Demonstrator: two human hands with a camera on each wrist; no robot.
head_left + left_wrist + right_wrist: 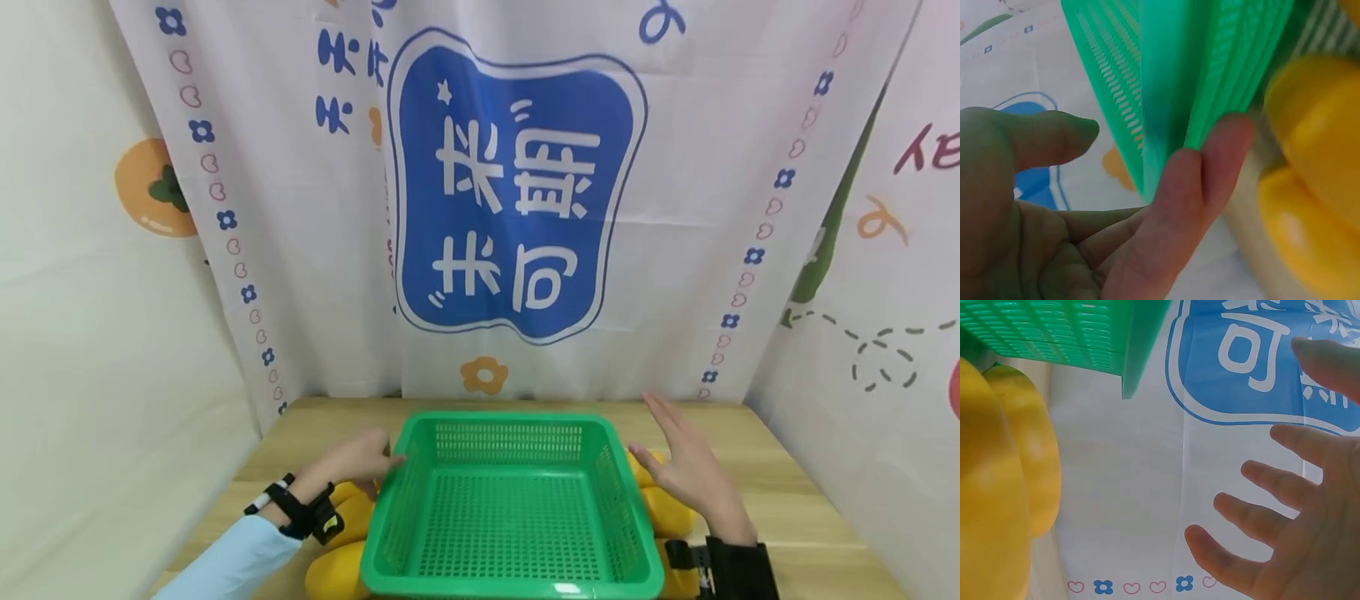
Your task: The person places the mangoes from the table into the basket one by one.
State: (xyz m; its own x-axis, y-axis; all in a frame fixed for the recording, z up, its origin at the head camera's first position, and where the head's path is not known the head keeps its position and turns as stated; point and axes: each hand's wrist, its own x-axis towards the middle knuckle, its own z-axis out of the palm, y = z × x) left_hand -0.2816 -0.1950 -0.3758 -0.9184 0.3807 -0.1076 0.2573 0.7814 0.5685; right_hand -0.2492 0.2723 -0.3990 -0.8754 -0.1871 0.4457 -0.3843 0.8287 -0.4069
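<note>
A green perforated plastic basket [495,417] stands empty in the middle of a wooden table. My left hand [366,458] is at its left rim. In the left wrist view its straight fingers [1210,162] touch the basket's outer wall [1210,62], with the thumb held apart. My right hand [686,460] hovers flat with its fingers spread, just right of the basket and holding nothing. Smooth yellow fruits lie on both sides of the basket, one pile on the left [341,571] and one on the right [667,510], under my hands.
A white curtain with a blue printed panel [517,192] hangs right behind the table [787,492]. White printed sheets close in the left and right sides. Both wrists carry black strapped devices [303,512].
</note>
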